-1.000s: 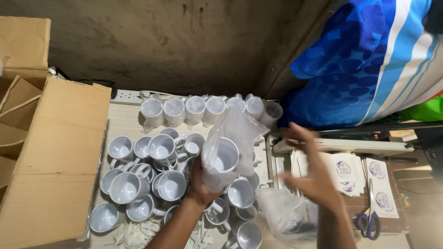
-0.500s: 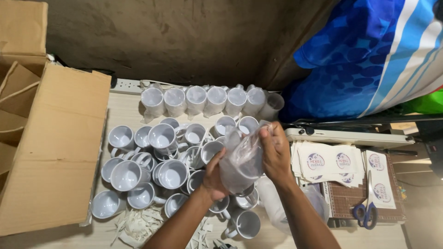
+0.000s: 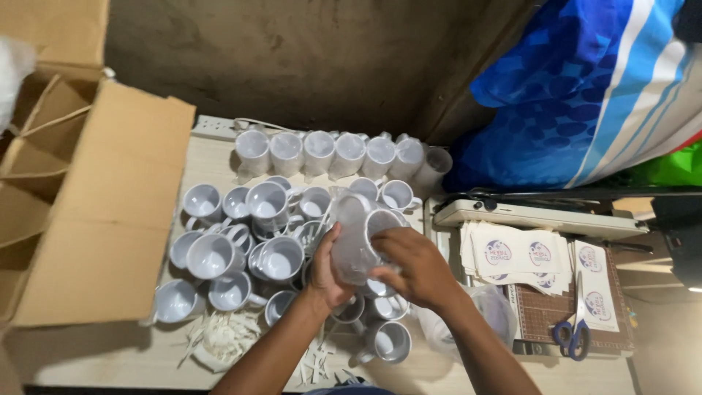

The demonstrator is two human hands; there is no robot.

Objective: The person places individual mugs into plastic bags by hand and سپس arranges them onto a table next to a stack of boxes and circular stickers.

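- White ceramic mug (image 3: 360, 238), wrapped in a thin clear plastic bag, is held above the middle of a pale wooden table (image 3: 110, 351).
- The left hand (image 3: 330, 271) cups the mug from below and behind, fingers curled around its body.
- The right hand (image 3: 417, 267) lies over the mug's front, fingers closed on the plastic film; whether they pinch only the film or press the mug itself cannot be made out.
- A row of bagged mugs (image 3: 329, 152) stands along the far edge of the table, beside a white power strip (image 3: 216, 126).
- A cluster of bare mugs (image 3: 241, 241) sits under and to the left of the hands, some stacked on others, mouths facing up.
- Judging from the layout, roughly a handful are bagged and many more bare ones are left, so the work looks to be in its early part.
- An open cardboard box (image 3: 95, 212) stands at the left.
- At the right are printed paper sheets (image 3: 519, 256), a cutting mat (image 3: 541, 314), blue-handled scissors (image 3: 574, 333) and a heap of loose clear bags (image 3: 486, 314).
- White paper scraps (image 3: 219, 336) lie on the near edge of the table.
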